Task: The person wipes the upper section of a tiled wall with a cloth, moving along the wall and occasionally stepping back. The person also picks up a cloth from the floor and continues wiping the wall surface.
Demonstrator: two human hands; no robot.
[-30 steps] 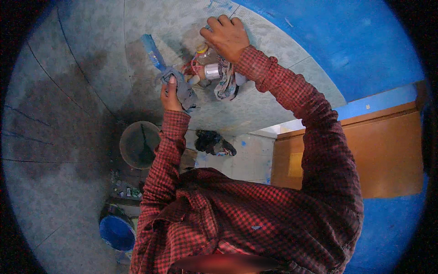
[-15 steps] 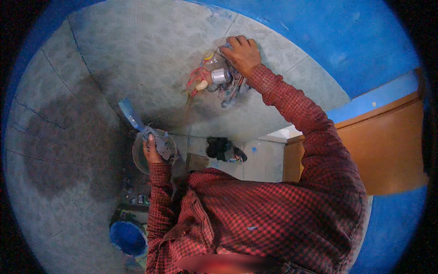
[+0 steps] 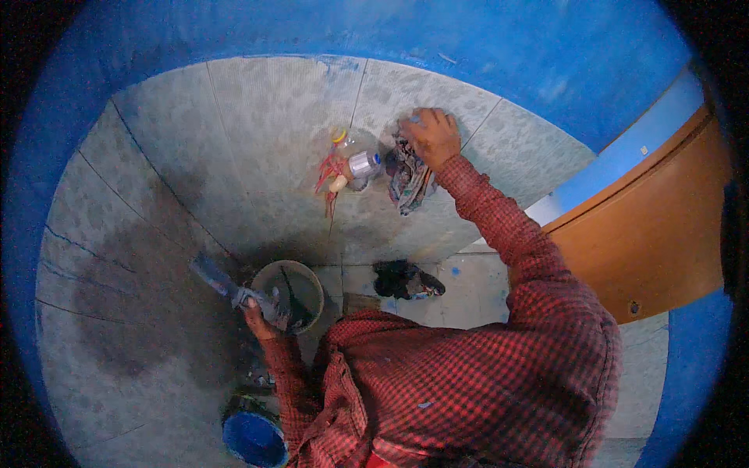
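My right hand [image 3: 431, 134] is raised against the grey tiled wall [image 3: 257, 132] and grips a crumpled rag [image 3: 409, 178] that hangs below it. Just left of the rag, a clear plastic bottle [image 3: 359, 156] and some red and yellow bits [image 3: 331, 175] are fixed at a wall fitting. My left hand [image 3: 256, 313] is low, closed on the handle of a flat grey trowel [image 3: 218, 278] whose blade points up and left. It sits at the left rim of a round grey bucket [image 3: 269, 274] of dark mix.
A blue tub [image 3: 251, 438] stands on the floor near my left elbow. A dark bundle [image 3: 404, 279] lies on the pale floor right of the bucket. A brown wooden panel [image 3: 655, 226] stands at the right, and blue wall [image 3: 437, 39] runs above the tiles.
My left hand dropped with the trowel from the wall beside the bottle down to the bucket. My right hand stayed on the rag at the wall.
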